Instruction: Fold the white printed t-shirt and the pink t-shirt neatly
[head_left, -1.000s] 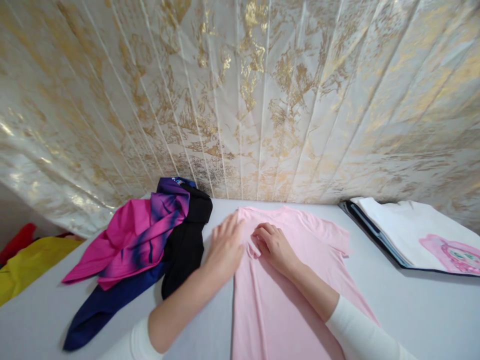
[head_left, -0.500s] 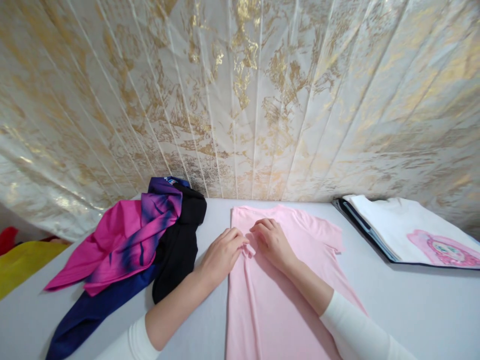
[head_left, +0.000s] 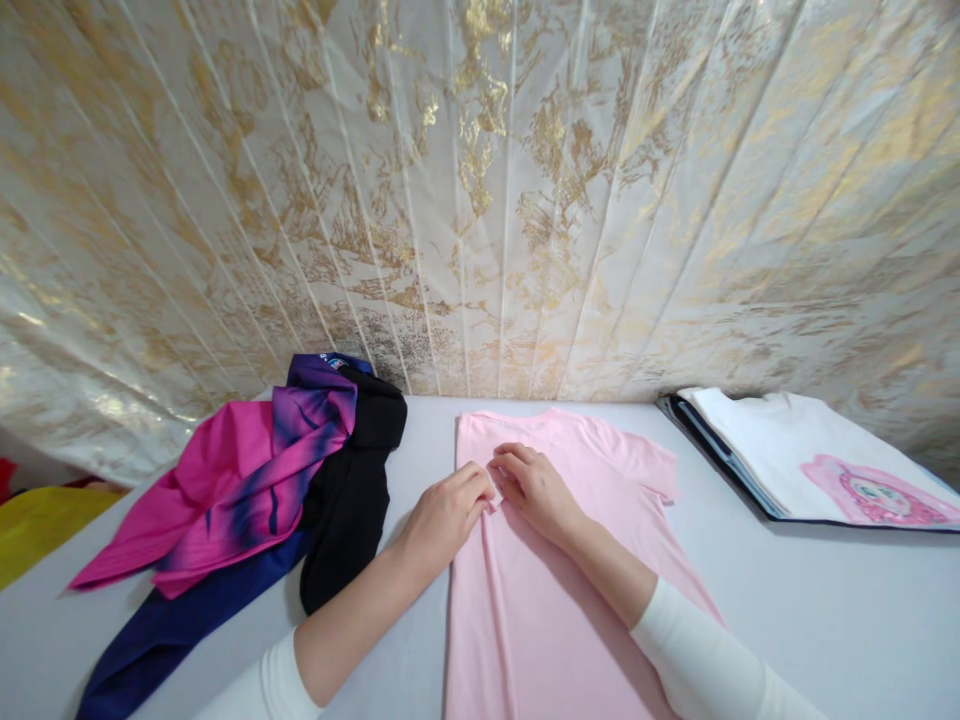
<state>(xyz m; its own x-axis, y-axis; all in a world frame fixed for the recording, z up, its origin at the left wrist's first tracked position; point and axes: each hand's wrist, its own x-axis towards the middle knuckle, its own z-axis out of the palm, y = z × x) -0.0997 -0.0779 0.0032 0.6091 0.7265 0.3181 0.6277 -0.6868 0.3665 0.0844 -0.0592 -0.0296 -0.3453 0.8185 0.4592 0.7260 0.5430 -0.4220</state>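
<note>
1. The pale pink T-shirt [head_left: 555,620] lies spread on the white tabletop [head_left: 795,620], straight in front of the person, its neckline [head_left: 529,422] toward the curtain [head_left: 480,200] and its near end running out of my view.
2. The left hand [head_left: 448,508] has thumb and fingers closed on a small tuck of the shirt near its left edge. The right hand [head_left: 538,495] rests just beside it, fingers curled down on the cloth; from where I stand I can't tell whether those fingertips grip anything.
3. To do this well, I'd say, pinch only the loose upper layer, keep the other palm light so the cloth beneath doesn't drag, and smooth the tuck outward before letting go.
4. The knit looks thin, soft and matt, so it probably takes creases easily. A long raised ridge [head_left: 493,590] runs from the tuck toward the near end and would want flattening along its length. The left edge is nearly straight; the short sleeve [head_left: 649,465] on the other side sticks out, slightly rumpled.
5. Left of the shirt sits a loose heap: a magenta-and-purple garment [head_left: 225,485] with a ribbed-looking surface, over plain black cloth [head_left: 352,510] and a long navy piece [head_left: 169,635].
6. To the right, a flat, squared stack is topped by a white garment [head_left: 780,440] with a pink print [head_left: 874,492], darker edges showing below.
7. Yellow cloth [head_left: 49,530] slumps at far left. Behind everything hangs the pleated, pale curtain, splashed with shiny gold.
</note>
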